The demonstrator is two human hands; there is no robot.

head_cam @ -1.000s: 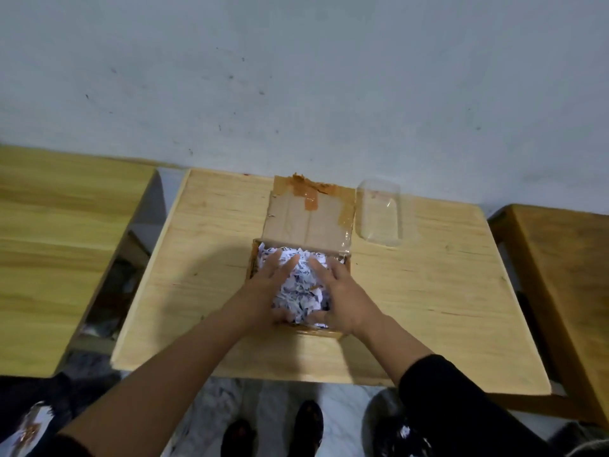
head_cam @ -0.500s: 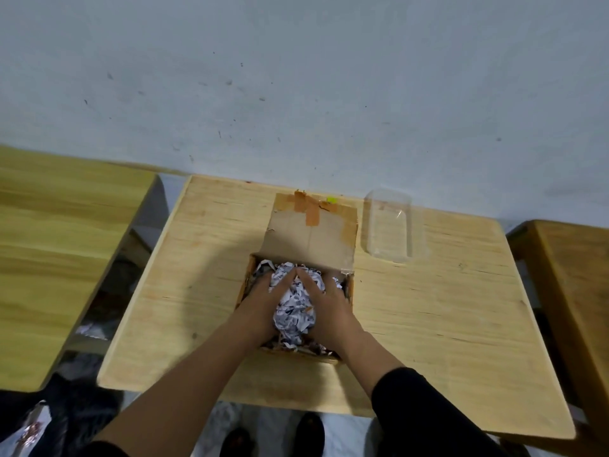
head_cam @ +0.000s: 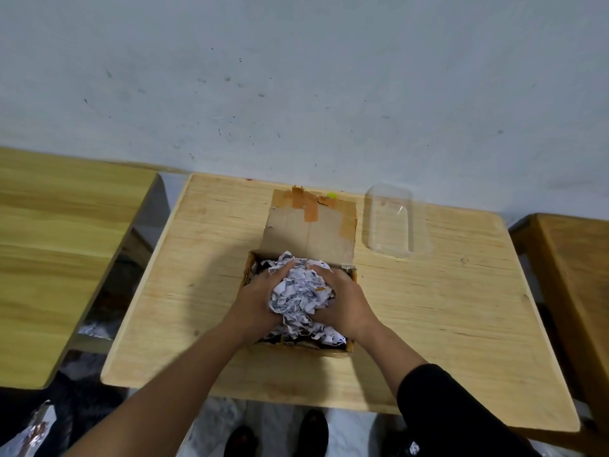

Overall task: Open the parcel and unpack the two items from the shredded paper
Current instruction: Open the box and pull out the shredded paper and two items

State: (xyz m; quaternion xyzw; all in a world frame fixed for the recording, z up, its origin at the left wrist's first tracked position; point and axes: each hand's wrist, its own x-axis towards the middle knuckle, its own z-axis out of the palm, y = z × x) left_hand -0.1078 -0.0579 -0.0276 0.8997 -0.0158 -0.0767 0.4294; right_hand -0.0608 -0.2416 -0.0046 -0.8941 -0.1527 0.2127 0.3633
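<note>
A brown cardboard parcel (head_cam: 352,344) sits open in the middle of the wooden table (head_cam: 445,311), its taped lid (head_cam: 309,232) folded back toward the wall. White shredded paper (head_cam: 298,293) fills it. My left hand (head_cam: 255,300) and my right hand (head_cam: 346,303) are inside the box, cupped around a bunched clump of the paper from both sides. The clump stands a little above the box rim. The two packed items are hidden under the paper.
A clear plastic tray (head_cam: 392,221) lies on the table right of the lid. Another wooden table (head_cam: 59,245) stands to the left and a darker one (head_cam: 573,275) to the right. A pale wall (head_cam: 296,77) runs behind. Shoes show below the front edge.
Both hands have closed in from flat on top of the paper to cupping it, gathering a clump and raising it slightly. The view has shifted a little.
</note>
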